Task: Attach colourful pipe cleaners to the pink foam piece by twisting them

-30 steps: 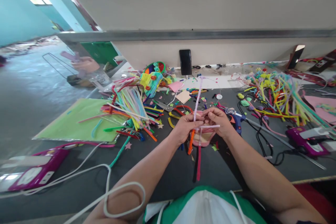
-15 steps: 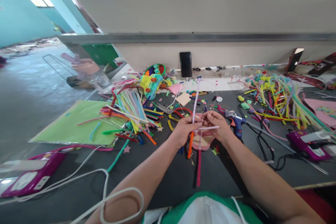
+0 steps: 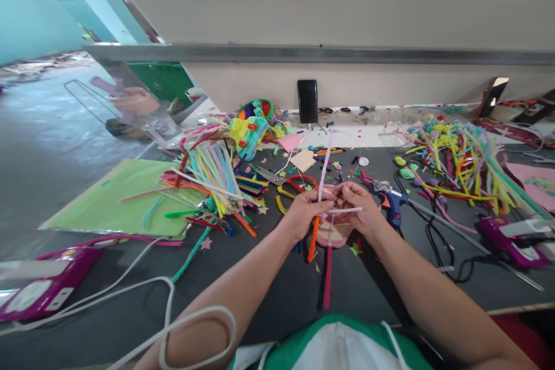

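Note:
My left hand (image 3: 309,215) pinches a lilac pipe cleaner (image 3: 325,165) whose long end stands upright above the fingers. Close beside it, my right hand (image 3: 353,203) has its fingers drawn together at the same pipe cleaner, and a short lilac length juts out to the right across them. The exact grip between the fingertips is hidden. Below the hands lies a pink-rimmed, beige-centred piece (image 3: 333,237), partly covered. An orange pipe cleaner (image 3: 313,241) and a dark pink one (image 3: 328,280) show under the hands.
Scissors (image 3: 299,185) lie left of the hands, a blue glue gun (image 3: 394,207) right. Bundled pipe cleaners (image 3: 217,176) rest on a green sheet pack (image 3: 117,196); more pile up at right (image 3: 459,167). A phone (image 3: 307,102) leans against the partition. Purple power strips (image 3: 514,243) and cables flank the table.
The camera view has shifted slightly, so the background sits a little higher and further left. Both hands keep nearly the same pose on the lilac pipe cleaner.

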Demonstrator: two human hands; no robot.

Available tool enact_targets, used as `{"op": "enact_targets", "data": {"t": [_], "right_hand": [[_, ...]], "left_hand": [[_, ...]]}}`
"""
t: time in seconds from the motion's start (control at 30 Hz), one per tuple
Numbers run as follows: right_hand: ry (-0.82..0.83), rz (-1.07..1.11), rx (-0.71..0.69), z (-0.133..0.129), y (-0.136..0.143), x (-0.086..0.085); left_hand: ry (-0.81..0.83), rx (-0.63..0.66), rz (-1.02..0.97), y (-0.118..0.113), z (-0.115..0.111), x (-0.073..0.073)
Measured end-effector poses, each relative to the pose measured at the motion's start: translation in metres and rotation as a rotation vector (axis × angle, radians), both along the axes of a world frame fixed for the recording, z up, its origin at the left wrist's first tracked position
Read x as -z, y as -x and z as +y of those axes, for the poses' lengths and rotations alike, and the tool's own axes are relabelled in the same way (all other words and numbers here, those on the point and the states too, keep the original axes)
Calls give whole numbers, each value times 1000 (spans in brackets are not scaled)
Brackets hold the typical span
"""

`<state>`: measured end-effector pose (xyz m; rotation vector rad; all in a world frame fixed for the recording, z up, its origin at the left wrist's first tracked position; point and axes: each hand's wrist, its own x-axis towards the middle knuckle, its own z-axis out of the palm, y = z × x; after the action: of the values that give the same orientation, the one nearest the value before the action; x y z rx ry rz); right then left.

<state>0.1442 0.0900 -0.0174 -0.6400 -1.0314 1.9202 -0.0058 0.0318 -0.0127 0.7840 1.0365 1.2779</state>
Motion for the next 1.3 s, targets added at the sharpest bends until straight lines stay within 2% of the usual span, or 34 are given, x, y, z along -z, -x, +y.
{"op": "enact_targets", "data": {"t": [0.67, 1.3], "right_hand": [[14, 82, -16, 1, -1, 2], [12, 78, 4, 1, 1, 3]], "left_hand": [[-52, 9, -77, -5, -3, -8], [-94, 12, -55, -3, -1, -4]]}}
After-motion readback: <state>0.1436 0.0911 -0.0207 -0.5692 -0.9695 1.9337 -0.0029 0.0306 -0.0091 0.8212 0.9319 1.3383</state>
